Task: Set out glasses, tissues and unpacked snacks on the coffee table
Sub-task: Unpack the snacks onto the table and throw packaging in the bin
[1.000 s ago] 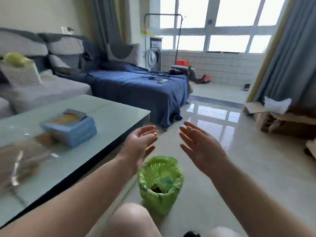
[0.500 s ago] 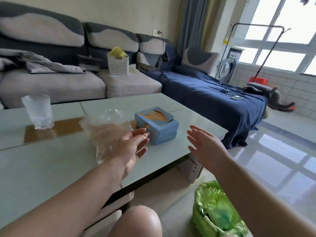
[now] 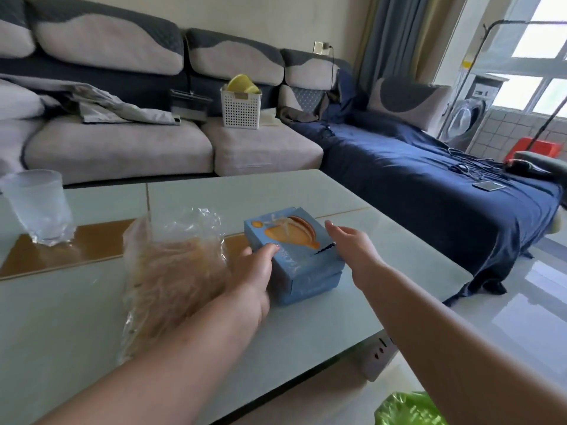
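green bag (image 3: pixel 408 409): cut off at bottom edge | snack bag (image 3: pixel 171 280) contents: blurred | left fingers: partly hidden

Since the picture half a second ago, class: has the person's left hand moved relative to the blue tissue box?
Yes. The left hand has moved forward and right to the blue tissue box; its fingertips now touch the box's near left side.

Glossy coffee table (image 3: pixel 337 191), matt cardboard tissue box (image 3: pixel 306 271), crinkled clear plastic bag (image 3: pixel 171 271)

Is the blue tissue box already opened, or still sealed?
Opened. The blue tissue box lies flat on the coffee table, and a whitish tissue tuft pokes from its top slot.
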The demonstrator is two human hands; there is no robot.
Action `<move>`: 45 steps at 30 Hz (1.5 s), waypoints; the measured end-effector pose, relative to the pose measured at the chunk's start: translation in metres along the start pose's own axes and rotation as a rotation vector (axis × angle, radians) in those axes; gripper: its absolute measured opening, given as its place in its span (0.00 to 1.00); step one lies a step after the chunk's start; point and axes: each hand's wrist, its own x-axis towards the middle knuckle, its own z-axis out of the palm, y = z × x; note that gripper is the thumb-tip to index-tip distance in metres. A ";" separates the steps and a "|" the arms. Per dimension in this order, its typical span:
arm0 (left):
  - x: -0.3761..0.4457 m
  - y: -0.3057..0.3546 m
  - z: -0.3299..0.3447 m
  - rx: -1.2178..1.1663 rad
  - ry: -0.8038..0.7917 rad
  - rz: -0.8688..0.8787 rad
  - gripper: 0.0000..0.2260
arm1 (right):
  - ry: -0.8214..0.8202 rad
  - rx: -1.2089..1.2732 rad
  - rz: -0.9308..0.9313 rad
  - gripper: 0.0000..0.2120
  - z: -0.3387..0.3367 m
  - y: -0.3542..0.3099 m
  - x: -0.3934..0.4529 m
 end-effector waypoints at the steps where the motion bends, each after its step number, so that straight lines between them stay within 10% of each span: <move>1: 0.004 -0.001 0.002 -0.006 -0.005 -0.014 0.09 | -0.020 -0.053 0.008 0.20 0.005 0.001 0.007; 16: -0.036 0.047 0.007 0.119 -0.196 0.569 0.13 | -0.202 0.443 -0.179 0.10 -0.028 -0.049 -0.034; 23: -0.081 0.065 0.002 -0.089 -0.504 0.360 0.26 | -0.261 0.670 -0.148 0.09 -0.055 -0.050 -0.085; 29: -0.113 0.029 0.006 -0.463 -0.478 0.262 0.26 | -0.103 0.923 -0.083 0.33 -0.038 -0.059 -0.123; 33: -0.131 0.021 0.010 -0.485 -0.484 0.321 0.28 | -0.148 0.986 -0.092 0.25 -0.019 -0.061 -0.142; 37: -0.141 0.023 0.008 -0.433 -0.347 0.365 0.27 | -0.064 0.749 -0.212 0.38 -0.014 -0.060 -0.151; 40: -0.141 0.031 -0.001 -0.349 -0.338 0.373 0.26 | 0.209 0.119 -0.405 0.55 -0.026 -0.058 -0.154; 45: -0.142 0.049 -0.012 -0.257 -0.452 0.314 0.20 | 0.253 -0.830 -1.078 0.28 -0.063 -0.064 -0.160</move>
